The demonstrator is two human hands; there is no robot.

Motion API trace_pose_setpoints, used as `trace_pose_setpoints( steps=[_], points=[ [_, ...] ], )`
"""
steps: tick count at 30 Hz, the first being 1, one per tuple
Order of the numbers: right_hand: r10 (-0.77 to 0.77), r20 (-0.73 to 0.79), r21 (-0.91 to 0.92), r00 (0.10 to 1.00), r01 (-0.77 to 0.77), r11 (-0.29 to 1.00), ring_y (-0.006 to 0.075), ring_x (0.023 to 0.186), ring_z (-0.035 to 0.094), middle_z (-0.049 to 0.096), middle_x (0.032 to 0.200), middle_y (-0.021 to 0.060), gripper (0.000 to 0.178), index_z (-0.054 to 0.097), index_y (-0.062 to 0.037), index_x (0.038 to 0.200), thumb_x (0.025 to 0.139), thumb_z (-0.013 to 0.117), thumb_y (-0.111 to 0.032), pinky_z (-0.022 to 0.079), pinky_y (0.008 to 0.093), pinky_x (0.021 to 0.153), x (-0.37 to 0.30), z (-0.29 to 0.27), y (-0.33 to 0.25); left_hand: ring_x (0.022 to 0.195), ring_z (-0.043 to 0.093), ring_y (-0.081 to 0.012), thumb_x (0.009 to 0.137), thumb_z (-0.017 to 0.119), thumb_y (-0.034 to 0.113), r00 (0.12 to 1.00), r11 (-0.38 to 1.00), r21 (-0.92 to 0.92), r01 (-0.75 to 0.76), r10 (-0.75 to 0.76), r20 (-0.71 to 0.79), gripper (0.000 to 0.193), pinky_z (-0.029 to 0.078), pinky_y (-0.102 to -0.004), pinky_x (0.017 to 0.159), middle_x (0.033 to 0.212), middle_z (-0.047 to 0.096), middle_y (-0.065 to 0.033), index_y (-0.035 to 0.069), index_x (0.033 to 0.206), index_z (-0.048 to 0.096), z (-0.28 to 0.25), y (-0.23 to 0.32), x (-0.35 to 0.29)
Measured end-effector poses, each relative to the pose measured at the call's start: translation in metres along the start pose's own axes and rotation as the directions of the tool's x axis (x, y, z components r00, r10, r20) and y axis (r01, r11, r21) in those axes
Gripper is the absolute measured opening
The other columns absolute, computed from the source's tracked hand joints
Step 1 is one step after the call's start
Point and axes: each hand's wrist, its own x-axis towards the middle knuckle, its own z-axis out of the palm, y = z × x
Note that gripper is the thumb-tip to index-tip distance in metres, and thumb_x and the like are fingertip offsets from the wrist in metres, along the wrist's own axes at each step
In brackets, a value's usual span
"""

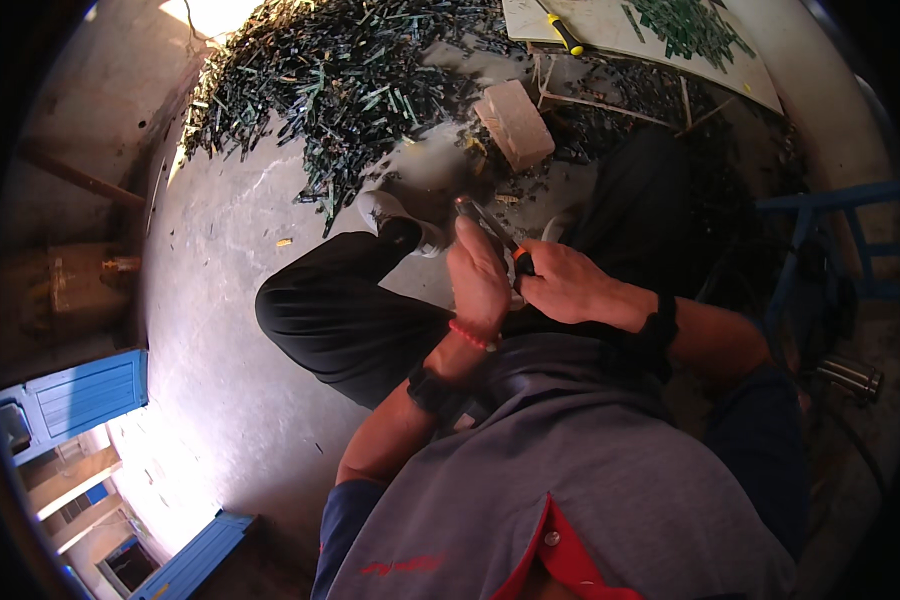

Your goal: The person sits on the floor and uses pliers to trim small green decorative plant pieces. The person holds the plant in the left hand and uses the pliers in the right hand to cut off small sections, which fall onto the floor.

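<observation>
My right hand is closed round the orange and black handle of what looks like a screwdriver. Its slim metal shaft slants up and left beside my left hand. The left fingers are pressed together, angled away from me, and mostly hidden. Whatever they hold, if anything, I cannot make out. Both hands are close together above my lap, between my bent knees. A red bead bracelet circles my left wrist.
Dark, thin strips lie in a large heap on the floor ahead. A pale brick-like block sits before me. A low board at far right bears green strips and a yellow-black screwdriver. A blue metal frame stands right.
</observation>
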Motion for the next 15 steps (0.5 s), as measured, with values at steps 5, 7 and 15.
trace_pose_setpoints(
  steps=[5,7,15],
  points=[
    [-0.155,-0.177,-0.215,0.972,0.116,0.970,0.0406,0.081,0.065,0.067,0.086,0.0204,0.027,0.056,0.0021,0.099,0.078,0.062,-0.014,0.052,0.0475,0.073,0.008,0.006,0.010,0.047,0.039,-0.0071,0.104,0.028,0.054,0.999,0.994,-0.106,0.028,-0.024,0.034,0.060,0.029,-0.0257,0.044,0.054,0.045,0.0028,0.008,0.071,0.049,-0.003,-0.006,0.002],
    [-0.302,-0.297,-0.258,0.906,0.228,0.939,0.0397,0.075,0.066,0.067,0.080,0.0185,0.023,0.054,0.0014,0.093,0.076,0.065,-0.010,0.052,0.0474,0.068,0.012,0.007,0.019,0.045,0.036,-0.0066,0.102,0.029,0.057,0.991,0.980,-0.155,0.126,-0.117,0.064,0.059,0.026,-0.0251,0.042,0.054,0.042,0.0038,0.011,0.069,0.046,-0.005,-0.002,0.001],
    [-0.470,-0.306,-0.581,0.828,0.228,0.781,0.0334,0.083,0.060,0.058,0.085,0.0123,0.029,0.048,-0.0050,0.089,0.070,0.070,-0.006,0.049,0.0445,0.064,0.035,-0.013,0.045,0.042,0.025,-0.0063,0.098,0.035,0.063,0.861,0.789,-0.346,0.507,-0.449,0.238,0.053,0.017,-0.0226,0.039,0.056,0.031,0.0055,0.015,0.077,0.038,-0.018,0.023,-0.006]
  ],
)
